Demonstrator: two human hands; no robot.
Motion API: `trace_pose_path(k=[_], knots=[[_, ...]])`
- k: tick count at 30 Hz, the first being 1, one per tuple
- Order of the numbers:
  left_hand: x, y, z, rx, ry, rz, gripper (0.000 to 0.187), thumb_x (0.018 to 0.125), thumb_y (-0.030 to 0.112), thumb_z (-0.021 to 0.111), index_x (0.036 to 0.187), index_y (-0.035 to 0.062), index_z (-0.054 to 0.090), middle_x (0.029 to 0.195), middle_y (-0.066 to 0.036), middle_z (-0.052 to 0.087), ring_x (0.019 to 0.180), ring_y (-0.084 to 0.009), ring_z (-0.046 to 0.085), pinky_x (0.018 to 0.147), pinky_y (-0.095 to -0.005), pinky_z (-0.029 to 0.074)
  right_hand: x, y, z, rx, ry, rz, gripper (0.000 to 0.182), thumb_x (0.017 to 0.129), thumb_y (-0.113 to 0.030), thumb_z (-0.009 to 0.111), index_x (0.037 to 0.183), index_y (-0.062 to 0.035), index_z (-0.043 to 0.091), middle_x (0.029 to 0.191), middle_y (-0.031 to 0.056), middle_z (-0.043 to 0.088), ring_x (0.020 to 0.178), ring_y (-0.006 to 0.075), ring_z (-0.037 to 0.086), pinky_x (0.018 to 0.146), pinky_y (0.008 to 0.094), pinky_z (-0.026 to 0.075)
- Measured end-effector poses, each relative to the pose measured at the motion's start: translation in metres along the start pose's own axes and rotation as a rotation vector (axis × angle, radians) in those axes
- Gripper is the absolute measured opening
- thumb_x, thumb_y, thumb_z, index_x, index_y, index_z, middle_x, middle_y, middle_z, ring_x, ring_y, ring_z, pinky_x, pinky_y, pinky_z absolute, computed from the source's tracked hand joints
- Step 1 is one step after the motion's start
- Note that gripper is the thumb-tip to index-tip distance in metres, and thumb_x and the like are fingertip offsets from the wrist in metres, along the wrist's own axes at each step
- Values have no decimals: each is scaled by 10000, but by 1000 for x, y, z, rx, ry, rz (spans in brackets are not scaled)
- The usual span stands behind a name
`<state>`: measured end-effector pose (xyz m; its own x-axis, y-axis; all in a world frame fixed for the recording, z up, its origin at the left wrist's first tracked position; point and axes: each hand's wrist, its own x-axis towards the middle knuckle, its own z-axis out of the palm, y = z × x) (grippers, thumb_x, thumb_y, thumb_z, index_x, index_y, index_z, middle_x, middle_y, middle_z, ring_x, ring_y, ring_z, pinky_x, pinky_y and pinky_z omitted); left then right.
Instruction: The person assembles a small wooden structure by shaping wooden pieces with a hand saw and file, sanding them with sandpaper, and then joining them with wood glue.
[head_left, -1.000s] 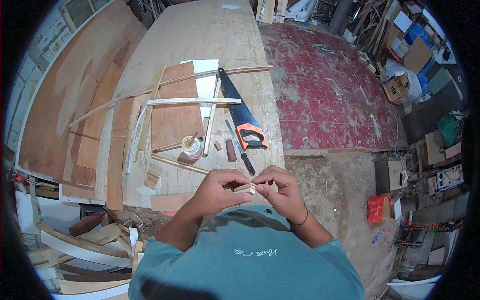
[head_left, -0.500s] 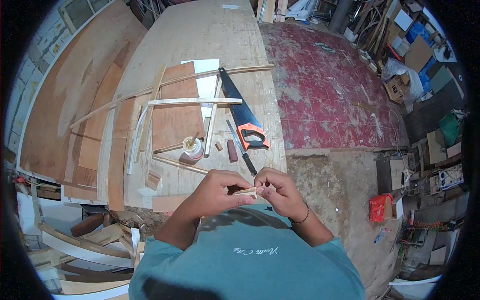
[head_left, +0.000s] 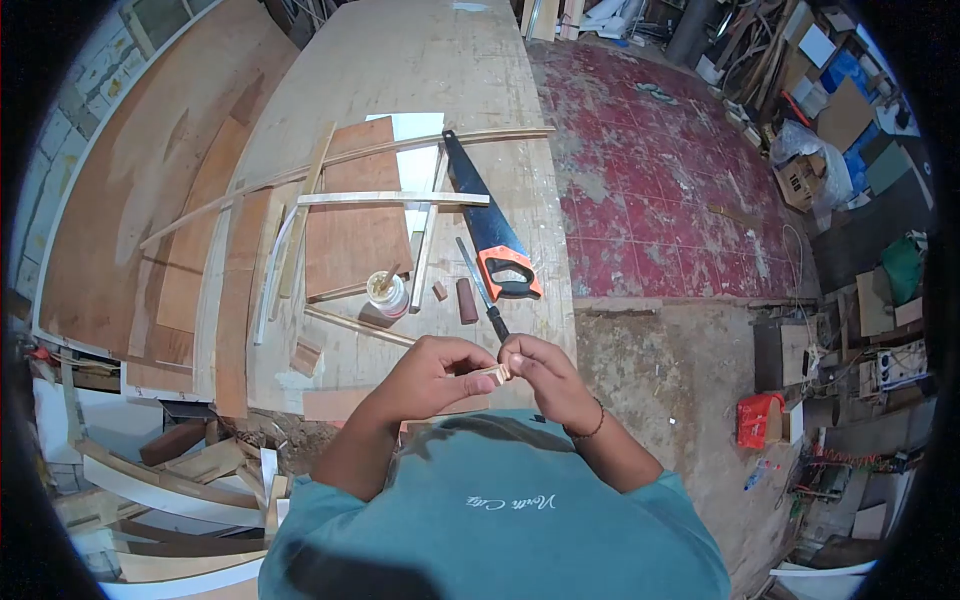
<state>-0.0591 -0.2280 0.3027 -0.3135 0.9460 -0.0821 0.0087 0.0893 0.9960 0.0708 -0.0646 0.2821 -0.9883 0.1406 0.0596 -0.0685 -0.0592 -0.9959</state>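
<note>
Close to the chest, above the near edge of the bench, a small pale wooden piece (head_left: pixel 499 374) sits between both hands. My left hand (head_left: pixel 432 380) is closed on it, thumb below and fingers above. My right hand (head_left: pixel 548 378) pinches at its right end with thumb and forefinger; the fingers cover part of it. Just beyond the hands lies a file (head_left: pixel 497 320) with a black handle. A reddish-brown block (head_left: pixel 467 302) and a small wood offcut (head_left: pixel 440 291) are beside it. Left of these stands an open jar (head_left: pixel 389 296) with a stick in it.
A handsaw (head_left: pixel 510 273) with an orange and black handle lies on the workbench (head_left: pixel 420 60). Several wood strips (head_left: pixel 395 198) cross a brown board (head_left: pixel 350 250) and a white sheet (head_left: pixel 420 160). Large plywood (head_left: pixel 110 240) is at left; a red bag (head_left: pixel 753 420) stands on the floor at right.
Both hands have risen slightly, and the wooden piece has turned so its right end tilts up. My right fingers have shifted a little left over its end. The bench items stay put.
</note>
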Motion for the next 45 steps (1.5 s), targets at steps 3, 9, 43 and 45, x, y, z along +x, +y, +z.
trace_pose_path(k=[3, 9, 43, 45], knots=[[0, -2, -2, -194, 23, -51, 249, 846, 190, 698, 976, -17, 652, 824, -47, 655, 727, -96, 590, 656, -240, 478, 5, 2, 2, 243, 19, 77, 162, 927, -153, 509, 952, -4, 567, 817, 19, 537, 799, 109, 482, 704, 276, 406], [-2, -11, -8, -361, 38, -77, 245, 879, 193, 661, 983, -27, 632, 793, -41, 628, 652, -79, 555, 586, -230, 468, 11, 2, 3, 45, 78, -107, 229, 861, -124, 627, 1061, -13, 620, 865, 27, 558, 809, 110, 496, 711, 261, 395], [-6, -13, -17, -799, 136, -109, 263, 960, 216, 469, 1077, -14, 518, 819, -140, 627, 661, -199, 649, 557, -293, 538, 28, 232, -53, -650, 302, 359, 154, 798, -107, 510, 909, -4, 539, 819, 221, 616, 777, 388, 619, 698, 444, 480], [-3, -14, -12, -678, 191, -70, 219, 947, 171, 513, 1071, -10, 522, 853, -118, 629, 711, -175, 653, 591, -284, 540, 17, 197, -49, -419, 366, 199, 148, 848, -123, 511, 937, -5, 523, 772, 173, 595, 737, 302, 610, 687, 379, 475]])
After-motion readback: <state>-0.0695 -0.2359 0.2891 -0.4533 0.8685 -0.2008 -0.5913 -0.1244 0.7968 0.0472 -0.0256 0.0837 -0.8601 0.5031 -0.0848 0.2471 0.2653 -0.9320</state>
